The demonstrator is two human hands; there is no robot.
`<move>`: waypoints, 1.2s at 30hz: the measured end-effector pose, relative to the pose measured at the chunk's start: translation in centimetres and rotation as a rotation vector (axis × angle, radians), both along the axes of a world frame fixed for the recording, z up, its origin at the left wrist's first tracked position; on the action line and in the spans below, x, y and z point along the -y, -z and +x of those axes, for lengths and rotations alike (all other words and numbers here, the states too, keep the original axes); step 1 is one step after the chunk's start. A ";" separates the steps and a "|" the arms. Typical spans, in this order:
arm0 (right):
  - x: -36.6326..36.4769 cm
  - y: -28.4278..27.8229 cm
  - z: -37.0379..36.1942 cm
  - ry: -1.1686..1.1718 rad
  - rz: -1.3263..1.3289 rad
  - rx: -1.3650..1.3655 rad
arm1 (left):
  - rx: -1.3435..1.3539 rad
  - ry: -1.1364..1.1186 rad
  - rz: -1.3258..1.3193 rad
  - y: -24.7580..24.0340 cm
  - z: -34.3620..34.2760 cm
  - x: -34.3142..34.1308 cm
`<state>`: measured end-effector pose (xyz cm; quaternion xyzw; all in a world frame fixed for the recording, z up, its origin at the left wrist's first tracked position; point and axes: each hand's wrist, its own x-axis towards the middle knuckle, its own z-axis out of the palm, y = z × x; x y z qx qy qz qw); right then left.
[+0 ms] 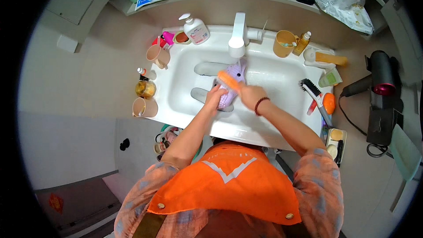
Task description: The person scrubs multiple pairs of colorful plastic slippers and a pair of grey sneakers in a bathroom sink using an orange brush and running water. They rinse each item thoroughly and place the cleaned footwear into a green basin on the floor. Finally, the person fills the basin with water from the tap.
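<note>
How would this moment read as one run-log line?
left hand: holding lilac shoe; right hand: holding orange brush at shoe; location: white sink, below faucet; nearby: two grey insoles

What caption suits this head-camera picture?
At a white sink, the left hand grips a purple shoe; the right hand holds an orange brush over it.

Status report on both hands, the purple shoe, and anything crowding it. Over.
Left hand gripping purple shoe. Right hand holding orange brush over it. Faucet near shoe's far end; two grey insole-shaped pieces close by in basin.
</note>
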<state>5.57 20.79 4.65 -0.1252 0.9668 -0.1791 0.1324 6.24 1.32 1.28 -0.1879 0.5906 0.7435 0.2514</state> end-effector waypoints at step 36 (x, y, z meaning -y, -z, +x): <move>0.6 -0.5 5.1 0.030 -0.223 -0.206 | 0.425 -0.404 0.857 0.0 -2.4 -3.2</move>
